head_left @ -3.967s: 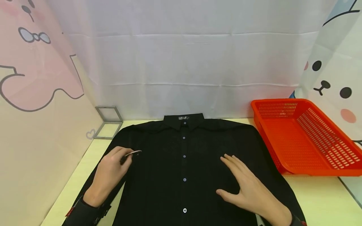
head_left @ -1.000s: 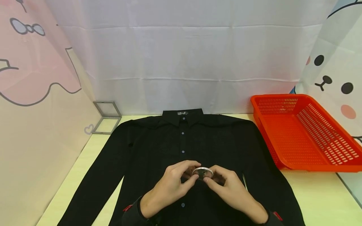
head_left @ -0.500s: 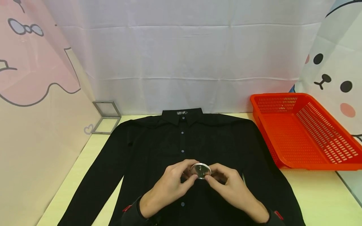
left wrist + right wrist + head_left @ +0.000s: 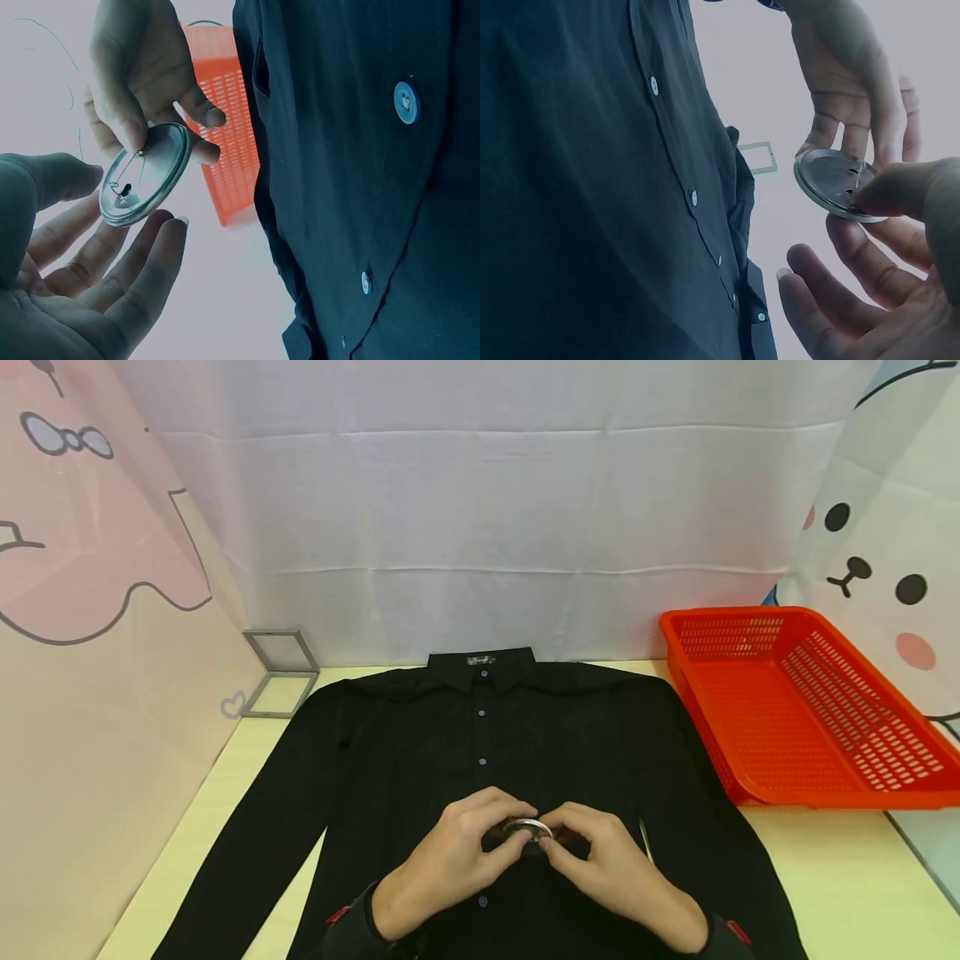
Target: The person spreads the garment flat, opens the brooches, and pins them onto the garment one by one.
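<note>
Over the front of a black button-up shirt [image 4: 405, 760], both hands hold a round pin-back badge [image 4: 531, 828]. Its bare metal back faces up, with the wire pin visible on the badge [image 4: 146, 176] in the left wrist view. My left hand [image 4: 468, 847] pinches the left side of the rim between thumb and fingers. From the other side my right hand [image 4: 603, 852] grips it, the thumb on the metal back near the pin, as the badge [image 4: 831, 180] shows in the right wrist view. The badge's front face is hidden.
The shirt lies spread on a pale yellow table [image 4: 825, 868], collar away from me. A red perforated basket [image 4: 810, 718] stands at the right. Two grey square frames [image 4: 281, 693] are at the back left. White and cartoon-printed cloth [image 4: 465, 527] surrounds the table.
Four seconds ago the left hand held the badge over the shirt's left side, the right hand spread apart. Both came together at the middle. Over the last half second the badge has tilted flatter.
</note>
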Demonstrator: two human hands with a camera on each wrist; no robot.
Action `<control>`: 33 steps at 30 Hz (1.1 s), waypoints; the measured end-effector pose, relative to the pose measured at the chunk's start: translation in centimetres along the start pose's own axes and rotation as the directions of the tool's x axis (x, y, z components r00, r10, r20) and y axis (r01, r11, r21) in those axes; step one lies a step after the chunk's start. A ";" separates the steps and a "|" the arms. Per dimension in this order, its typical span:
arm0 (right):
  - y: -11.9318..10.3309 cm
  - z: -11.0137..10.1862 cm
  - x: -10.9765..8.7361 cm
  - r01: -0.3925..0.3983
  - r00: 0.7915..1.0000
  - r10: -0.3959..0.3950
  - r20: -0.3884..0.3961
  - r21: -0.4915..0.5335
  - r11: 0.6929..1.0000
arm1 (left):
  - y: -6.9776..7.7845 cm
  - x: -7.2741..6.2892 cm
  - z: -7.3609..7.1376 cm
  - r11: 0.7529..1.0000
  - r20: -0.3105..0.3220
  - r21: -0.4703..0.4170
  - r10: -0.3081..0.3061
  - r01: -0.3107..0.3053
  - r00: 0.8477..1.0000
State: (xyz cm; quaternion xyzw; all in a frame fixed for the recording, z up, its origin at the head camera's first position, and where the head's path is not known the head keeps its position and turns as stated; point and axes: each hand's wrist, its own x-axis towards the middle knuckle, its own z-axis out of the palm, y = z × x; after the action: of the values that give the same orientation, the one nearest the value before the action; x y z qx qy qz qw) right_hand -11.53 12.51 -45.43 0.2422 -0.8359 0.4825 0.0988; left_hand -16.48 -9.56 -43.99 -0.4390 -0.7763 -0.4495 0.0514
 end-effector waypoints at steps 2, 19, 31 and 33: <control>-0.1 0.0 0.0 0.028 1.000 -0.028 -0.007 -0.022 0.999 | 0.0 0.0 0.0 1.000 0.004 0.013 0.006 -0.006 1.000; 0.1 -0.1 -0.2 -0.112 0.994 0.112 0.006 0.033 0.993 | -0.2 0.1 -0.3 0.998 -0.115 -0.056 -0.044 0.038 0.992; -0.1 -0.1 -0.2 -0.122 0.992 0.125 -0.026 0.089 0.989 | 0.0 -0.1 0.6 0.982 -0.071 -0.175 -0.081 0.068 0.994; -0.1 -0.2 -0.2 -0.110 0.993 0.113 -0.023 0.094 0.989 | 0.1 -0.1 0.6 0.982 -0.075 -0.175 -0.085 0.071 0.994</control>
State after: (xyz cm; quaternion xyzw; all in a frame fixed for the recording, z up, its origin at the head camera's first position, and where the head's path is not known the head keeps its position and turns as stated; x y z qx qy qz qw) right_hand -11.36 12.69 -45.34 0.1924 -0.8233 0.5290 0.0722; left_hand -16.22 -9.13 -44.32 -0.3922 -0.7483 -0.5344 0.0275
